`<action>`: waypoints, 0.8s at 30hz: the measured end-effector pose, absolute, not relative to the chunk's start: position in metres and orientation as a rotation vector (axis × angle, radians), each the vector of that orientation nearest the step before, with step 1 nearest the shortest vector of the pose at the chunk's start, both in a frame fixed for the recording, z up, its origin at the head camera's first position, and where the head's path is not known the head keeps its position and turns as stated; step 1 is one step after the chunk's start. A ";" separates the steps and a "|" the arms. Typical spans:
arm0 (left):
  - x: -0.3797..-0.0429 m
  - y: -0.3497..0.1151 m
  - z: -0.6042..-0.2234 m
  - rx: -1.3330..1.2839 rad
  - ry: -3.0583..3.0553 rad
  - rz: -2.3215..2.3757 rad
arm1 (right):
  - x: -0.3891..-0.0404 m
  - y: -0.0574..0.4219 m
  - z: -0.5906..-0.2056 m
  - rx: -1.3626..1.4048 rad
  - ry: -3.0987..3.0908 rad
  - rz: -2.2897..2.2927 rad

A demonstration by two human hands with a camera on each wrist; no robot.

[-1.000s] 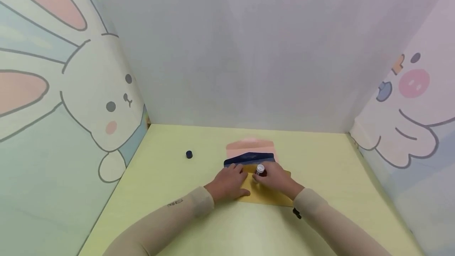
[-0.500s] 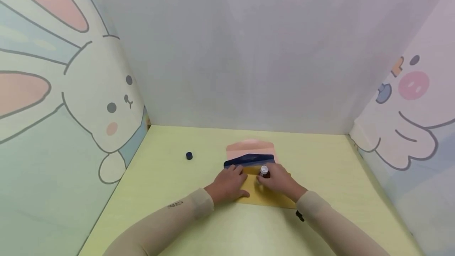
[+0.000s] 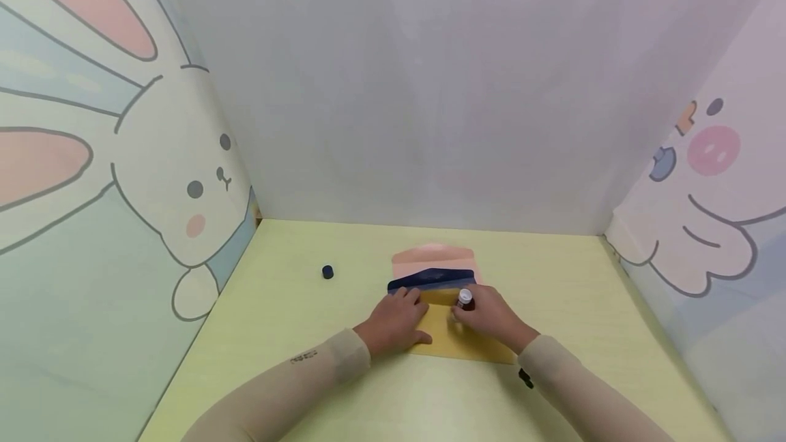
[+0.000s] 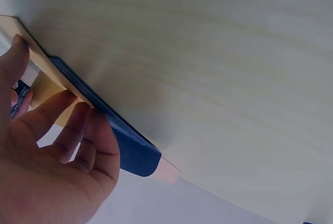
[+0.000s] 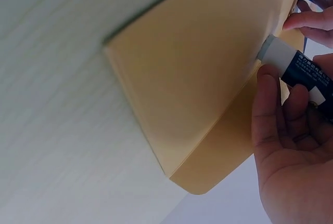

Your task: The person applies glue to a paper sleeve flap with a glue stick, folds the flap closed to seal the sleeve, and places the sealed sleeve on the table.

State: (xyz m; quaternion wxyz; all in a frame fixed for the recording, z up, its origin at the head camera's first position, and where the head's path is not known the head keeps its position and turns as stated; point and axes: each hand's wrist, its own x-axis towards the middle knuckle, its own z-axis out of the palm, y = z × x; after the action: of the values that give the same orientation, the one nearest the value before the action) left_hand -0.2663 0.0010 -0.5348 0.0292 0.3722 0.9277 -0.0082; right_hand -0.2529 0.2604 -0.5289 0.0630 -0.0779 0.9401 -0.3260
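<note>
In the head view a yellow envelope [image 3: 443,330] lies on the table with its flap unfolded to the far side. Curled fingers of my right hand [image 3: 491,316] grip a glue stick [image 5: 307,73] with a dark blue label. The stick's white collar end meets the envelope along the flap crease in the right wrist view. My left hand [image 3: 396,322] rests on the envelope's left part, fingertips pressing close to the crease and thumb spread apart. Behind it, a navy envelope [image 3: 430,277] and a pink envelope [image 3: 432,254] stick out, stacked in overlapping layers.
A small dark cap [image 3: 328,271] stands on the pale yellow table [image 3: 295,319], left of the envelopes. A grey wall [image 3: 417,101] closes off the back, and panels with cartoon animals rise on both sides.
My right hand has slid a little to the right along the yellow envelope's crease with the glue stick. My left hand has stayed in place on the envelope.
</note>
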 end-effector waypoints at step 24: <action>-0.266 0.007 -0.533 1.138 2.871 -0.050 | -0.254 0.271 -0.523 -0.137 2.873 -1.032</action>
State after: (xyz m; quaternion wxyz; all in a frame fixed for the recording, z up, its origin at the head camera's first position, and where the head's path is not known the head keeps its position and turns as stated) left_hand -0.2658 0.0068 -0.5333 0.0264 0.3684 0.9291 -0.0162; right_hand -0.2535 0.2714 -0.5234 0.0427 -0.0448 0.9393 -0.3375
